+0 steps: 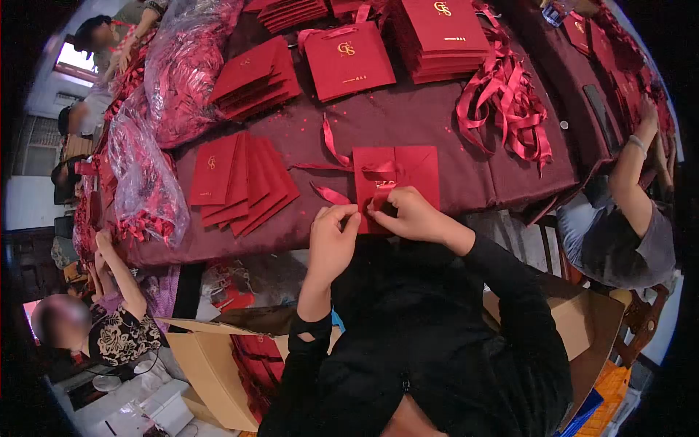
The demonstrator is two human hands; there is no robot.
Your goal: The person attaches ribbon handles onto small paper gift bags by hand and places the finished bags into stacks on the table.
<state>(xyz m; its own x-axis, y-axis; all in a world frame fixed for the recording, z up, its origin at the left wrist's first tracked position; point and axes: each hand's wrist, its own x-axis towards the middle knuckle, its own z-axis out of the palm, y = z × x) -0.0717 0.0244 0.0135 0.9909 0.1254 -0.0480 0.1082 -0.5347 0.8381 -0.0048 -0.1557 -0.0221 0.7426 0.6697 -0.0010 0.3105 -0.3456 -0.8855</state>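
A red paper gift bag (419, 171) lies flat at the table's near edge, with gold lettering partly hidden by a loop of red ribbon (380, 195). My right hand (419, 216) rests over the bag's lower part, its thumb and forefinger closed on that ribbon. Just left of it, my left hand (335, 233) is closed in a pinch at the bag's left edge, where a ribbon tail (329, 194) runs to its fingertips. Another loose ribbon piece (332, 142) extends from the bag's upper left.
Fanned red bags (244, 186) lie left; bag stacks (258, 76) (444, 36) and a finished-looking bag (348, 62) stand behind. Ribbons (506, 109) heap at right. Plastic sacks (186, 73) line the left. Cardboard boxes (207, 371) flank my lap. Other people sit on both sides.
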